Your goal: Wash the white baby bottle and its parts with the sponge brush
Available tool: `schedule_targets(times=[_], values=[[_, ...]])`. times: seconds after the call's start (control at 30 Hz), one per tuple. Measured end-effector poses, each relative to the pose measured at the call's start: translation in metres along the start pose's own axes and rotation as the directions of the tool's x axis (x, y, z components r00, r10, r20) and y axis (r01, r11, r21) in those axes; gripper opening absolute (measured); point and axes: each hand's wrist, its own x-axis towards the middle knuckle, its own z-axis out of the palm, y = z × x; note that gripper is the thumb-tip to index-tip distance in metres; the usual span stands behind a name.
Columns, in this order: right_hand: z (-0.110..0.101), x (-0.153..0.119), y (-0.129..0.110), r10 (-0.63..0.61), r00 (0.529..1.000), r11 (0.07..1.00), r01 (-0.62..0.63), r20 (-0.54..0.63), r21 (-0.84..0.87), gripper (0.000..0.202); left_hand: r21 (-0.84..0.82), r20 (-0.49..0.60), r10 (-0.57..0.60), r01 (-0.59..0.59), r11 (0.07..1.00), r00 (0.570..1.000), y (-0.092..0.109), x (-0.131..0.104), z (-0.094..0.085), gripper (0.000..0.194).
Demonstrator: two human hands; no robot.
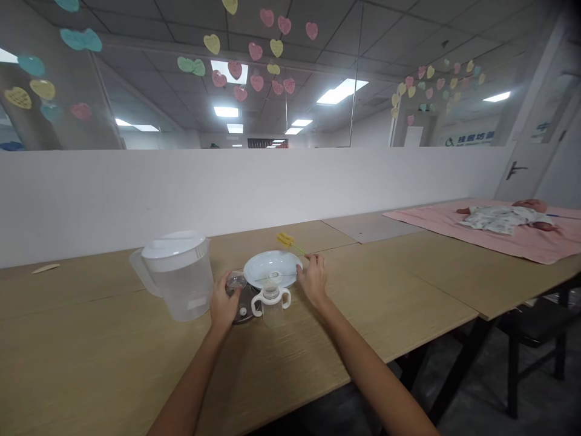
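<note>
My left hand is closed around a clear plastic cap, held over the left part of a dark round tray. A small white piece lies on that tray. At the right rim of a white bowl is my right hand, its thumb on the rim and its fingers bent behind. A small pale part shows inside the bowl. In front, between my hands, stands an uncapped clear baby bottle with two white handles. A yellow sponge brush lies behind the bowl, its thin handle ending near my right fingers.
A lidded plastic pitcher stands left of my left hand on the wooden table. A flat pale stick lies far left. At the far right, a baby-like figure in white clothing lies on a pink cloth. A dark stool stands beyond the table's front edge.
</note>
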Motion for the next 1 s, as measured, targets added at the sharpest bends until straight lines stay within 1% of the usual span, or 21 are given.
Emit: schedule_targets(times=[0.1,0.23,0.4,0.53,0.73,0.87,1.0], values=[[0.003,0.000,-0.001,0.036,0.999,0.997,-0.037,0.013,0.074,0.031,0.006,-0.006,0.001,-0.001,1.000,1.000,0.001,0.000,-0.001,0.048],[0.012,-0.004,0.000,0.039,0.997,0.981,-0.049,0.059,0.186,0.033,-0.006,-0.009,0.000,0.000,1.000,1.000,0.002,-0.001,-0.001,0.048],[0.024,-0.008,0.002,0.098,0.992,0.926,-0.119,0.075,0.359,0.037,-0.022,-0.003,0.000,0.000,1.000,1.000,0.001,-0.001,0.000,0.048],[0.025,-0.008,0.002,0.132,0.988,0.886,-0.156,0.085,0.437,0.039,-0.023,-0.004,0.007,-0.007,1.000,1.000,0.002,-0.001,-0.001,0.048],[0.021,-0.006,0.000,0.142,0.988,0.857,-0.156,0.065,0.492,0.040,-0.022,-0.002,0.013,-0.013,1.000,1.000,0.003,-0.002,-0.002,0.047],[0.021,-0.005,0.001,0.170,0.983,0.862,-0.182,0.068,0.473,0.037,-0.013,-0.003,0.008,-0.008,1.000,1.000,0.004,-0.002,-0.002,0.047],[0.023,-0.006,0.003,0.167,0.983,0.870,-0.183,0.075,0.458,0.037,-0.017,-0.004,0.000,0.000,1.000,1.000,0.004,-0.002,-0.002,0.047]])
